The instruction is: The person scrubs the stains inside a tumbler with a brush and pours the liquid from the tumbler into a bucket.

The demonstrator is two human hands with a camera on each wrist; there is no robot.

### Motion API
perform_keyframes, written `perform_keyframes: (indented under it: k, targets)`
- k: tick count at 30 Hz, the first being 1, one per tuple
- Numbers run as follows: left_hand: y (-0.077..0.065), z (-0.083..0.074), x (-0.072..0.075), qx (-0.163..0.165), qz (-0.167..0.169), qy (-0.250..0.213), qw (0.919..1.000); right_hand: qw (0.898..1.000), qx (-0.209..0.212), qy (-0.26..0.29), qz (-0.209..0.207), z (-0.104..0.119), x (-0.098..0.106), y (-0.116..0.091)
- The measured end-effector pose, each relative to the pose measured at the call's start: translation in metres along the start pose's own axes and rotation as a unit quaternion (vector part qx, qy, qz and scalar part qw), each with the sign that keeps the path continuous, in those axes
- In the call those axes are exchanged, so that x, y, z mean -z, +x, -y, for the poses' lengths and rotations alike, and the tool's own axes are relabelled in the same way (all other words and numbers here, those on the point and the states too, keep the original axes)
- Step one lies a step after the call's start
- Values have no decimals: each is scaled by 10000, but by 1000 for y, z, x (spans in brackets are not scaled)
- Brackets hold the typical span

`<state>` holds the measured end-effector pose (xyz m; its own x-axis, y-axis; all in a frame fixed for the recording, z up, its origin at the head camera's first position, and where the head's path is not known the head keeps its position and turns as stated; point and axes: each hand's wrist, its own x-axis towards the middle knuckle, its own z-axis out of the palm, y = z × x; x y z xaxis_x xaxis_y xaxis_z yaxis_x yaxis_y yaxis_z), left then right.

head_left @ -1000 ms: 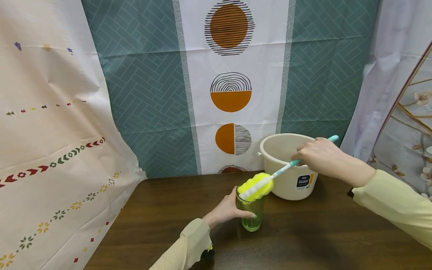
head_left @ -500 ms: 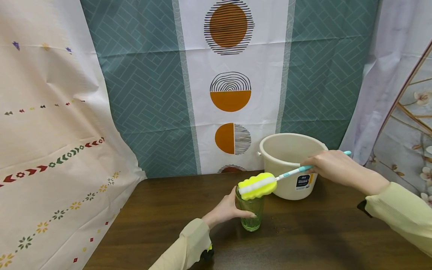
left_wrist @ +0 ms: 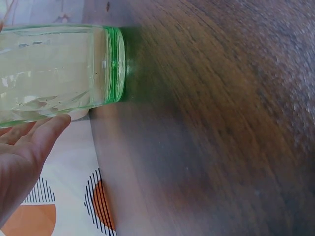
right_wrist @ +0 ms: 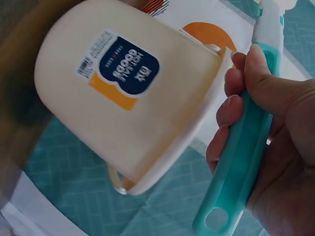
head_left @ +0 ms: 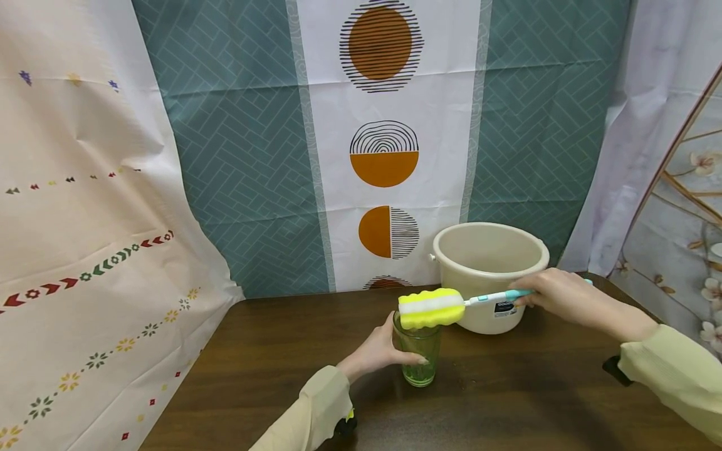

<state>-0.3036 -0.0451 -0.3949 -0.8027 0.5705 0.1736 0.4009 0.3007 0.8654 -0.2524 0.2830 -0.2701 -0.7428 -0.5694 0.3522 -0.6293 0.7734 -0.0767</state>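
Note:
My left hand [head_left: 380,349] grips a green, see-through drinking glass [head_left: 422,354] around its upper side, the thumb across the front. The glass stands upright, its base [left_wrist: 114,64] right at the wooden table in the left wrist view. My right hand [head_left: 564,297] holds a sponge bottle brush by its turquoise handle [right_wrist: 241,142], fingers curled round it and the thumb along the top. The brush's yellow-and-white sponge head [head_left: 431,308] lies nearly level across the glass's mouth, overlapping the rim in the head view. Its tip points left.
A cream bucket [head_left: 451,275] with a dark label [right_wrist: 130,64] stands at the back right, just behind the brush handle. The dark brown table [head_left: 271,351] runs back to a patterned curtain [head_left: 248,156]. Pale cloths hang at both sides.
My right hand has moved right and down, tilting the brush from a slant into the glass's mouth to nearly level at the rim. My left hand and the glass have stayed in place.

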Motion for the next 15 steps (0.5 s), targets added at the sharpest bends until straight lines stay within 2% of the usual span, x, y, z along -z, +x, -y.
perform_keyframes:
  k: [5,10,13,15]
  targets:
    - [0,0,0,21,-34,18,10000,9985,274,432,-181,-7,-7,-7]
    - [0,-1,0,-44,-37,87,9999,9929,647,883,-465,-14,-15,-11]
    - [0,-2,-1,-87,-50,183,9998,9897,611,1194,-492,-18,-17,-15]
    - [0,-3,-1,-114,-58,247,9996,9888,368,1364,-480,-20,-17,-18]
